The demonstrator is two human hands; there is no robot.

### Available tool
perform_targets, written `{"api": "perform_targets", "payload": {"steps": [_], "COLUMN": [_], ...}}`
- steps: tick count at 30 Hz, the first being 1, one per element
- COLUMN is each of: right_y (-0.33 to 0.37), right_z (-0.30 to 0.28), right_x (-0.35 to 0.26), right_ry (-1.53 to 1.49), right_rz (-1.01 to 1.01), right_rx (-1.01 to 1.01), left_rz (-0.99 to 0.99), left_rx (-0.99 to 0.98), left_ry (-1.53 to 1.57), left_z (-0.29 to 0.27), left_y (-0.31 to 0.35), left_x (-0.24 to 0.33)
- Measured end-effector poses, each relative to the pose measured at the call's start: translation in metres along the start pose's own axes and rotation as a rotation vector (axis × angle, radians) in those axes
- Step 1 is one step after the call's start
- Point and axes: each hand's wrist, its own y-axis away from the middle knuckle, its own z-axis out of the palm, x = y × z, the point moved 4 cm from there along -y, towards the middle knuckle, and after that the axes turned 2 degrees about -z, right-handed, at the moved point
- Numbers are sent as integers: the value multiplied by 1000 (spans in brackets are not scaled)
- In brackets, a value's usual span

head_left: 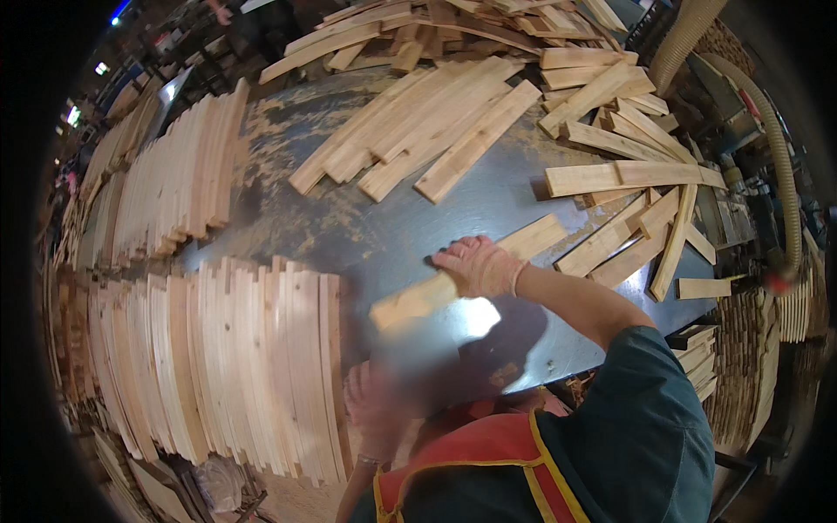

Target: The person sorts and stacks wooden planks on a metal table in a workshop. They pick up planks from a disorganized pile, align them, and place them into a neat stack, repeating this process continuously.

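Note:
My right hand [479,266] is closed over the top of a short wooden board [418,301], its fingers wrapped around the far edge. The board lies slantwise over the metal table, its near-left end sticking out past my hand and its other end reaching up to the right. Lower down, my left hand [373,403] is beside the right end of a row of boards standing on edge [218,357]. A blurred patch covers part of that hand, so its grip cannot be made out.
Several loose planks [427,122] lie at the table's far side, with a heap of boards [628,113] to the right. Another row of upright boards [179,170] stands at the far left. A ribbed hose [780,166] hangs on the right. Sawdust covers parts of the metal table [305,227].

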Motion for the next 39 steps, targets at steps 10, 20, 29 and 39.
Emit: {"api": "perform_targets", "payload": {"steps": [10,20,29,39], "right_y": [73,55,62,48], "right_z": [-45,19,-102,-256], "right_x": [280,70,-28,-108], "right_ry": [513,226,229,-337], "right_rz": [439,-22,-17,54], "right_rx": [-57,-670,-222,511], "left_rz": [-43,-383,-603,-1290], "left_rx": [-478,-689,-144,579], "left_ry": [162,813,-163,486], "left_z": [34,-1,-4,-4], "left_y": [-82,5,127,304], "left_x": [58,14,-104,-229]}}
